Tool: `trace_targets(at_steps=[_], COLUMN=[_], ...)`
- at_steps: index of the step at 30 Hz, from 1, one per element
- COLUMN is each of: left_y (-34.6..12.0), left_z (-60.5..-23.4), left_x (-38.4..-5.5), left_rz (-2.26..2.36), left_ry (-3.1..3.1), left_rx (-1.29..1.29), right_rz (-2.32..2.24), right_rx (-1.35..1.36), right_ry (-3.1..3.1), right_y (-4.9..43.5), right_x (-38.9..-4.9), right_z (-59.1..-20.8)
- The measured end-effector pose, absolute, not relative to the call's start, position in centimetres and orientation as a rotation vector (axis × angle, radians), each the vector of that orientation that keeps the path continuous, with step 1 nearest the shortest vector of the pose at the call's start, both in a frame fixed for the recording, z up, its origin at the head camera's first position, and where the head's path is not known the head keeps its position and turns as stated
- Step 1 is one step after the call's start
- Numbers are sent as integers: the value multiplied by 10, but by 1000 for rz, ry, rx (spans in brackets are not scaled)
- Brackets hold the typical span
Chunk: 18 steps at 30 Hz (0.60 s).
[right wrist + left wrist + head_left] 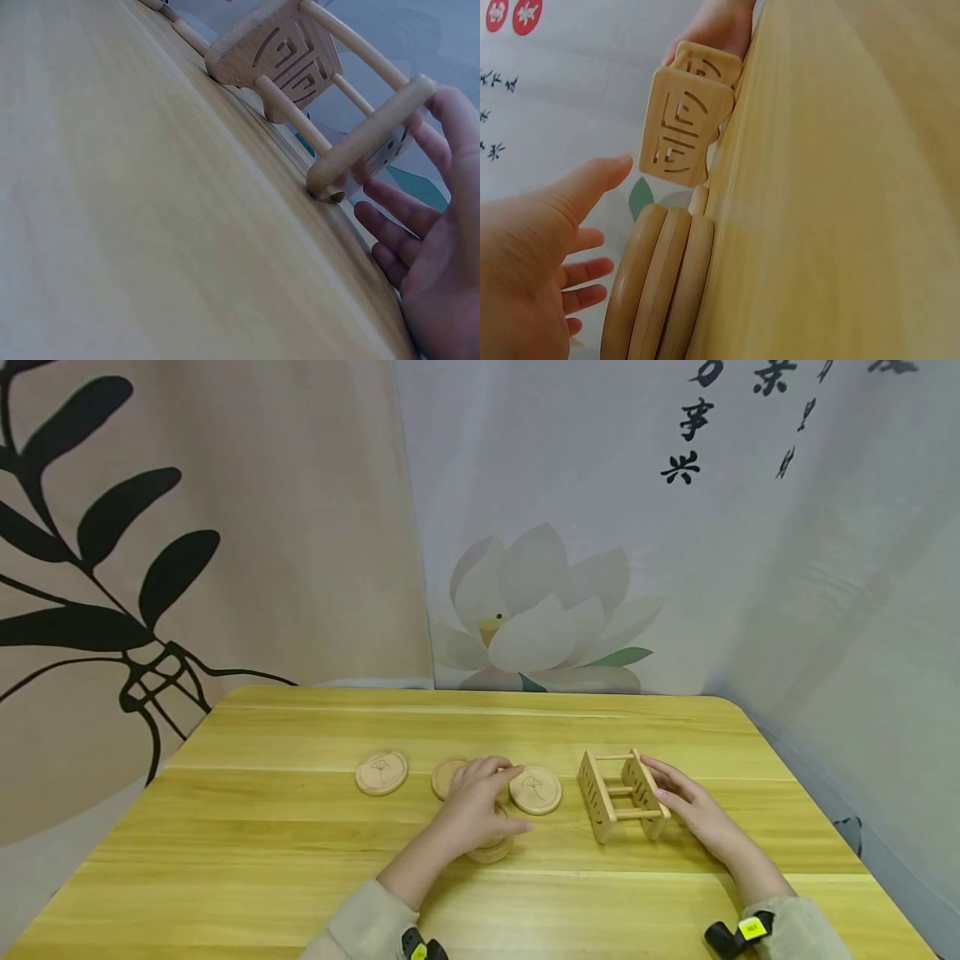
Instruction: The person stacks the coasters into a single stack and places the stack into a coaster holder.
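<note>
My left hand point(472, 810) hovers over a stack of round wooden coasters point(491, 852), thumb and fingers spread. The left wrist view shows a gap between that hand point(540, 255) and the stack point(656, 285), which has three coasters lying flat on one another. My right hand point(693, 810) is at the right panel of a small wooden coaster rack point(618, 790) with slotted end panels and dowel bars. In the right wrist view the right hand's fingers point(405, 210) are loosely extended, and some touch the rack's outer face.
Loose coasters lie around my left hand: one at the left point(382, 774), one partly hidden behind the hand point(444, 777), and one with a leaf engraving point(536, 790) near the rack. All stand on a wooden table point(262, 843) in front of printed curtains point(322, 527).
</note>
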<state>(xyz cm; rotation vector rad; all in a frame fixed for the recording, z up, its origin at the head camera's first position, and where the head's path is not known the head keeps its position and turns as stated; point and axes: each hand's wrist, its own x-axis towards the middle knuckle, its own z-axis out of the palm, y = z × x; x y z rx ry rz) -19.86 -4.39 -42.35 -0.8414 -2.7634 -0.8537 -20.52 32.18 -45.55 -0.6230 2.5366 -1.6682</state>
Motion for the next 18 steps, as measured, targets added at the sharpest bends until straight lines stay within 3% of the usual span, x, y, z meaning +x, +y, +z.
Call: trace_targets(at_steps=[18], left_y=[-14], left_z=[-416], left_x=[-209], left_rz=[-701], left_ry=[-2938], left_rx=[-725], right_rz=[-1674], right_rx=[-640], right_ry=[2529], right_y=[322], right_x=[-206], right_z=[-456])
